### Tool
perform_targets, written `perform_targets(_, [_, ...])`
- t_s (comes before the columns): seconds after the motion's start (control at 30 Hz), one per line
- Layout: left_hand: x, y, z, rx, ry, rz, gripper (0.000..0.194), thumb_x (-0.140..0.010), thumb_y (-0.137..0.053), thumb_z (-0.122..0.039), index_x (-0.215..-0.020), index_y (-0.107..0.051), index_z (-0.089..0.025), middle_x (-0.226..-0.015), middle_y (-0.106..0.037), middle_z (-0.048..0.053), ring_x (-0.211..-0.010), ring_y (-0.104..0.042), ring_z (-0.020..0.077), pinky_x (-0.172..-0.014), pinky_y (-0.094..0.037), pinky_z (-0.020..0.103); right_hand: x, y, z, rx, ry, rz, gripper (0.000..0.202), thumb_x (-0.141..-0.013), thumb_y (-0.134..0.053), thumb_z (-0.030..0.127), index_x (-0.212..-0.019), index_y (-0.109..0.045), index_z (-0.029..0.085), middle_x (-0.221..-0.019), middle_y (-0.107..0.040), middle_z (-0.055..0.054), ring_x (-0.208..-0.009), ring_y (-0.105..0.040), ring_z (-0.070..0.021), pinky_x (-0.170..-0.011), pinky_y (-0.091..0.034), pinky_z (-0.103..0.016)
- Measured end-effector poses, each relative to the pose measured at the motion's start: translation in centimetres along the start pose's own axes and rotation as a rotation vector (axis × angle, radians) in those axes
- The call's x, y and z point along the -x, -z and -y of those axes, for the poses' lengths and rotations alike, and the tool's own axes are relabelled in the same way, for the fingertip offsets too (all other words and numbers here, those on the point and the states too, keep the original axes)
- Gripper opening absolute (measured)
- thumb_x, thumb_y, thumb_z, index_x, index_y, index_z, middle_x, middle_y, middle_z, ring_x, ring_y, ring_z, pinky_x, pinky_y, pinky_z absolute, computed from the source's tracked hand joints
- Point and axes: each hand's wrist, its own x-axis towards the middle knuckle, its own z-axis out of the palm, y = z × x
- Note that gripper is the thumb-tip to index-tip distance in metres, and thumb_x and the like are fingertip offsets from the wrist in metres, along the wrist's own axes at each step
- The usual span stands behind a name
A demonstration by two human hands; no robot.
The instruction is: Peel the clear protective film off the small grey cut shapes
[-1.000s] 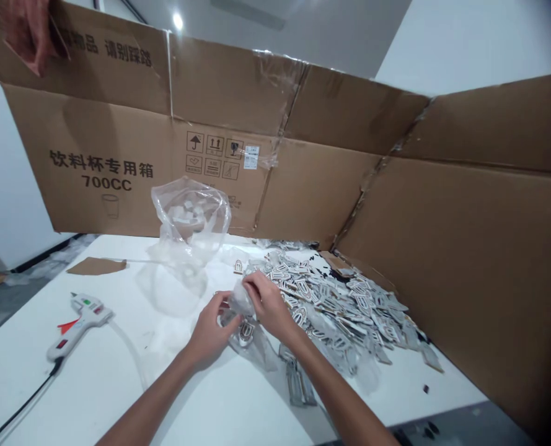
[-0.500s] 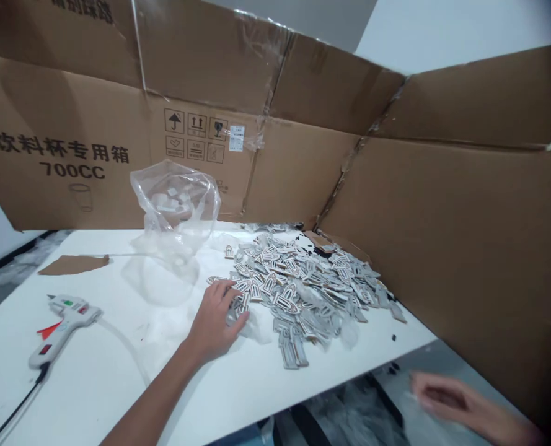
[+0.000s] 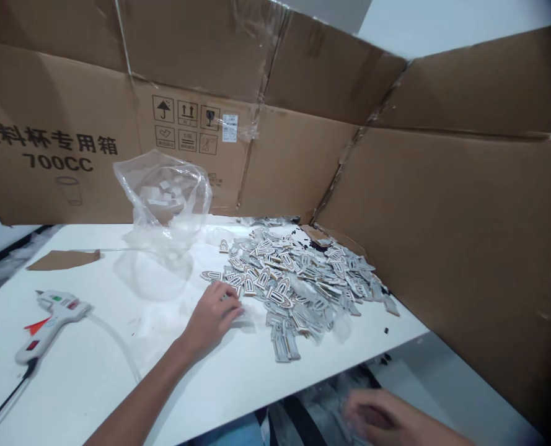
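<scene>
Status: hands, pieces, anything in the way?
Left hand beside piece pile, grip unclear. Right hand blurred, past table edge. Clear plastic by left hand; glue gun off left.

L forearm (image 3: 142,390), bare, runs up from bottom L edge toward ctr. L wrist (image 3: 188,348) approx. straight; L hand (image 3: 215,314) palm down, fingers (image 3: 224,290) bent fwd, thumb (image 3: 230,317) tucked under, near fingertips. R hand (image 3: 376,414) low at R, well apart from L, motion-blurred, fingers loosely curled; R forearm (image 3: 436,432) mostly cut off by bottom edge.
</scene>
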Motion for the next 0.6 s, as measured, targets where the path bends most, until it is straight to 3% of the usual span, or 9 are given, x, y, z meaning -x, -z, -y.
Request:
perform_targets(0.17, [-0.7, 0.1, -0.4, 0.246, 0.280, -0.246, 0.033, -0.115, -0.058, -0.046, -0.102, -0.073, -0.021, -0.096, -0.073, 0.006, -0.091, -0.066, 0.0220, -0.084, -0.052, 0.035, -6.5, -13.3, 4.4, -0.180, -0.046, 0.130, 0.080, -0.081, -0.080, 0.085, -0.127, -0.073, 0.020, -0.102, -0.073, -0.009, -0.082, -0.074, -0.0166, -0.073, -0.059, -0.028])
perform_targets(0.27, [-1.0, 0.0, -0.5, 0.390, 0.395, -0.285, 0.037, -0.113, -0.060, -0.054, -0.105, -0.073, -0.019, -0.092, -0.073, 0.005, -0.084, -0.067, 0.0195, -0.075, -0.052, 0.029, -8.9, -18.4, 5.3, -0.290, -0.165, 0.310, 0.085, -0.083, -0.083, 0.079, -0.146, -0.063, 0.024, -0.122, -0.075, -0.012, -0.085, -0.079, -0.0191, -0.073, -0.064, -0.031])
perform_targets(0.37, [-1.2, 0.0, -0.3, 0.506, 0.464, -0.292, 0.044, -0.110, -0.063, -0.061, -0.104, -0.070, -0.019, -0.090, -0.073, 0.004, -0.079, -0.067, 0.0181, -0.071, -0.052, 0.027, -10.4, -21.0, 4.9, -0.352, -0.214, 0.356, 0.082, -0.082, -0.088, 0.072, -0.143, -0.065, 0.023, -0.123, -0.076, -0.012, -0.080, -0.077, -0.0182, -0.068, -0.062, -0.029])
perform_targets(0.43, [-1.4, 0.1, -0.2, 0.583, 0.490, -0.272, 0.048, -0.109, -0.061, -0.067, -0.108, -0.069, -0.019, -0.090, -0.074, 0.005, -0.077, -0.068, 0.0187, -0.071, -0.054, 0.028, -11.0, -21.8, 4.4, -0.359, -0.199, 0.302, 0.076, -0.078, -0.094, 0.066, -0.132, -0.069, 0.018, -0.109, -0.078, -0.009, -0.073, -0.072, -0.0152, -0.062, -0.055, -0.024])
perform_targets(0.53, [-1.6, 0.5, -0.3, 0.684, 0.485, -0.205, 0.057, -0.113, -0.045, -0.070, -0.126, -0.067, -0.019, -0.102, -0.079, 0.012, -0.088, -0.076, 0.0239, -0.085, -0.063, 0.038, -11.5, -22.1, 3.5, -0.365, -0.195, 0.227, 0.064, -0.077, -0.097, 0.061, -0.112, -0.072, 0.014, -0.082, -0.071, -0.003, -0.066, -0.060, -0.0113, -0.057, -0.044, -0.020])
perform_targets(0.6, [-1.5, 0.8, -0.5, 0.697, 0.451, -0.169, 0.058, -0.112, -0.046, -0.068, -0.136, -0.066, -0.020, -0.117, -0.080, 0.016, -0.102, -0.078, 0.0276, -0.096, -0.063, 0.044, -11.5, -22.2, 3.0, -0.398, -0.199, 0.198, 0.061, -0.081, -0.093, 0.064, -0.107, -0.072, 0.013, -0.079, -0.069, -0.002, -0.066, -0.058, -0.0104, -0.059, -0.045, -0.020])
